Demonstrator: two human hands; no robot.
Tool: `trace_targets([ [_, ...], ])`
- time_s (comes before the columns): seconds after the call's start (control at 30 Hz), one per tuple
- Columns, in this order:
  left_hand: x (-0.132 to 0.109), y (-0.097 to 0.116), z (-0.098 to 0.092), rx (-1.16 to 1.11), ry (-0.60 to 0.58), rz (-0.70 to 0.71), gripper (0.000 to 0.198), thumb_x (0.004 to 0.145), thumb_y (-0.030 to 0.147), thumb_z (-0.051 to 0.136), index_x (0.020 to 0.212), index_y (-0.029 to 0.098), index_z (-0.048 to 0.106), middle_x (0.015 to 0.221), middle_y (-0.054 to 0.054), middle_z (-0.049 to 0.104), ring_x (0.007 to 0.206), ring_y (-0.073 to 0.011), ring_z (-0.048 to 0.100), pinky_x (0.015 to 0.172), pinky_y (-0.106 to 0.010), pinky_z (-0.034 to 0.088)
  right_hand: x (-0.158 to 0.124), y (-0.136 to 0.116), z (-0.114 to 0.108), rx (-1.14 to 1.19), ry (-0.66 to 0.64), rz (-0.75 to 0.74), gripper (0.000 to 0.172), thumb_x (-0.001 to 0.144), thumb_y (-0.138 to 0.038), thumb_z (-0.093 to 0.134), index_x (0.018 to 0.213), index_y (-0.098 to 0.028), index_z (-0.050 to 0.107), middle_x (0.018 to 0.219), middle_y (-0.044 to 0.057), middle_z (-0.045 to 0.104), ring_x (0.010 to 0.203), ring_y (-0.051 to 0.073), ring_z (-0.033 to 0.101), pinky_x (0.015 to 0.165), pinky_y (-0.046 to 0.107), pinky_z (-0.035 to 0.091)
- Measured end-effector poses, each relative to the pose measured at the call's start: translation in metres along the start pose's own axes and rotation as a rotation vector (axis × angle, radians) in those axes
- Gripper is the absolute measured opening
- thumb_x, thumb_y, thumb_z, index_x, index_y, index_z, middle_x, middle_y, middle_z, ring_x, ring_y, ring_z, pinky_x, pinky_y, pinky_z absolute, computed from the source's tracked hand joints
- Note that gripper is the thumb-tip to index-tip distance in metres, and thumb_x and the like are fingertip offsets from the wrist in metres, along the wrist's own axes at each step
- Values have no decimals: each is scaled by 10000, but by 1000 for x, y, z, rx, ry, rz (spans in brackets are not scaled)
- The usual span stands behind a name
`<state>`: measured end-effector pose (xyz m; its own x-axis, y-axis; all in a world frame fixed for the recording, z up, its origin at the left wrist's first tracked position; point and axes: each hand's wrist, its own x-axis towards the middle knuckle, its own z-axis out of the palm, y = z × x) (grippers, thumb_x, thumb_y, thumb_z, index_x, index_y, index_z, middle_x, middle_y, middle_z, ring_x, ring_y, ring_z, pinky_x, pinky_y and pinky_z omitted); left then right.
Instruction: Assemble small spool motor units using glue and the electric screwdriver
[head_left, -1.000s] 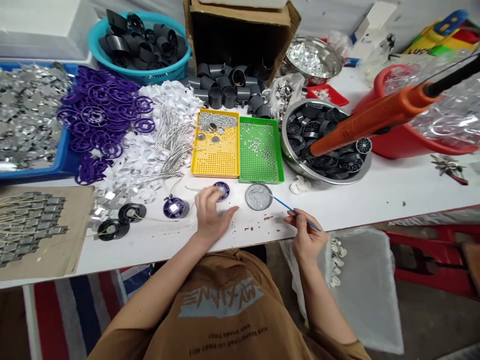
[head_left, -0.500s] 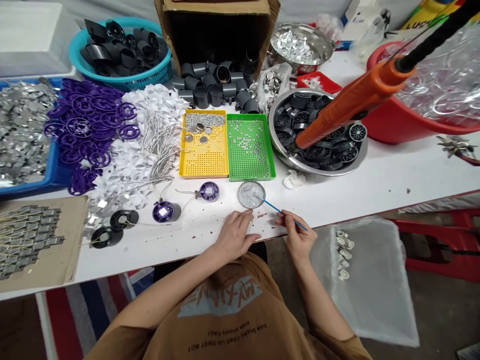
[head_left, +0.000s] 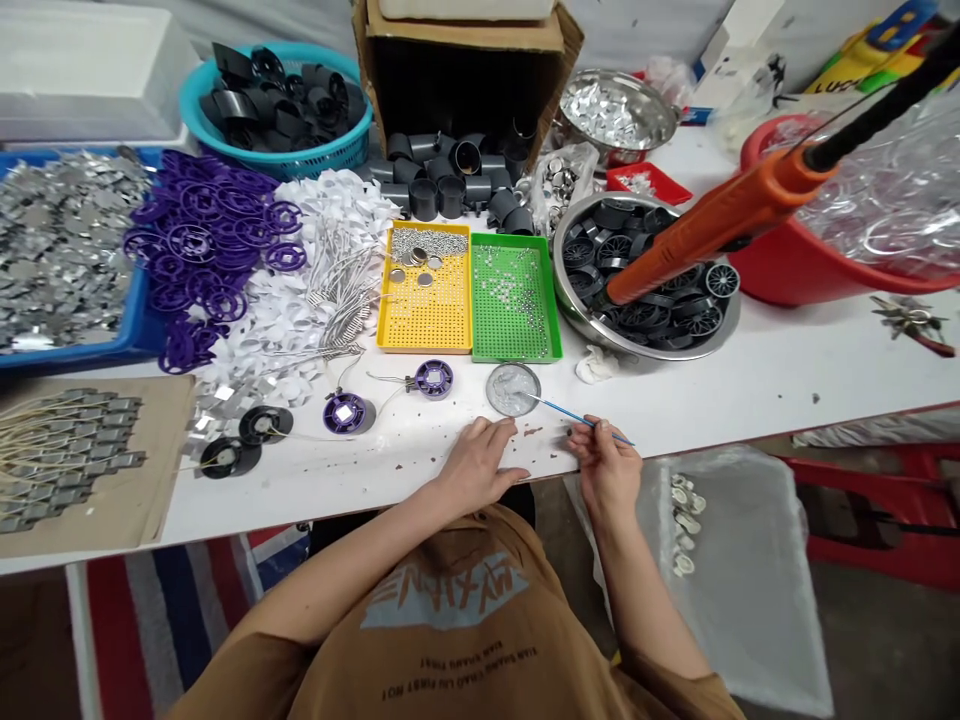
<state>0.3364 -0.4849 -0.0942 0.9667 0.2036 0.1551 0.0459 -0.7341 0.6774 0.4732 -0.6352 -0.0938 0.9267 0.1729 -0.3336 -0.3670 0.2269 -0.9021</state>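
Head view: the right hand has its grip closed around a slim blue stick, tip in smeary grey paste inside a shallow round dish toward the table's front edge. The left hand lies at that edge, thumb spread wide from its fingers.

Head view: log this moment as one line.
right hand: holds blue stick | stick tip: at dish of grey paste | left hand: by table edge

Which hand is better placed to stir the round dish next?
Probably the right hand: it holds the blue stick, whose tip reaches into the round dish. The left hand holds no stick.
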Motion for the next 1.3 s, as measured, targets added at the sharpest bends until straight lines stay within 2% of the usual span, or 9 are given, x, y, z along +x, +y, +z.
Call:
trace_targets([
  [0.1,-6,0,-19,-32,106,40,376,859,370,618,1175,191,518,1139,-103,650,961,-252,560,822,-421,481,5,-2,5,73,6,171,336,658,-392,830,811,-119,709,662,24,724,494,79,650,502,160,580],
  [0.3,-39,-24,-102,233,616,-92,347,820,336,678,1117,216,543,1118,-85,652,1078,-259,557,963,-459,423,12,-2,14,103,31,271,276,736,-372,783,774,-118,683,634,16,706,472,65,633,479,135,564],
  [0.43,-73,-59,-135,377,629,-315,580,762,442,714,1223,165,499,1191,-152,592,1135,-311,535,980,-478,415,11,-6,22,99,9,273,274,715,-374,798,751,-130,680,624,0,700,478,55,630,478,116,554],
  [0.63,-97,-81,-124,167,501,-413,517,802,352,680,1255,182,498,1206,-112,610,1142,-259,568,993,-408,470,-19,-11,63,-24,-336,50,303,714,-411,791,865,-159,716,721,32,739,530,92,656,521,187,580],
  [0.87,-93,-54,-91,63,486,-416,517,750,274,741,1211,202,518,1169,-105,589,1128,-257,559,967,-412,497,-56,4,99,-264,-722,-90,163,863,-330,649,935,-208,729,762,48,744,590,162,681,584,314,586],
  [0.97,-94,-46,-97,146,448,-458,642,690,349,791,1233,173,497,1255,-162,517,1185,-325,494,990,-495,460,-61,8,98,-314,-751,-142,152,891,-291,614,964,-220,726,784,46,744,609,161,680,604,317,577],
  [1.03,-96,-48,-109,162,311,-395,684,735,315,751,1323,180,428,1386,-173,444,1310,-354,388,1079,-555,358,-63,10,96,-340,-749,-175,153,898,-275,603,975,-223,726,801,46,746,615,159,680,609,313,573],
  [1.13,-98,-56,-123,127,103,-258,609,847,165,590,1398,221,337,1419,-112,471,1391,-298,324,1156,-587,208,-70,11,93,-370,-743,-226,158,901,-258,597,989,-228,725,806,44,747,627,163,683,628,327,579],
  [1.3,-91,-67,-108,145,280,-304,436,789,287,698,1172,201,510,1096,-71,641,1145,-271,530,1133,-557,270,-79,11,90,-386,-715,-348,171,900,-221,588,1003,-228,725,819,41,744,654,172,694,642,339,586],
])
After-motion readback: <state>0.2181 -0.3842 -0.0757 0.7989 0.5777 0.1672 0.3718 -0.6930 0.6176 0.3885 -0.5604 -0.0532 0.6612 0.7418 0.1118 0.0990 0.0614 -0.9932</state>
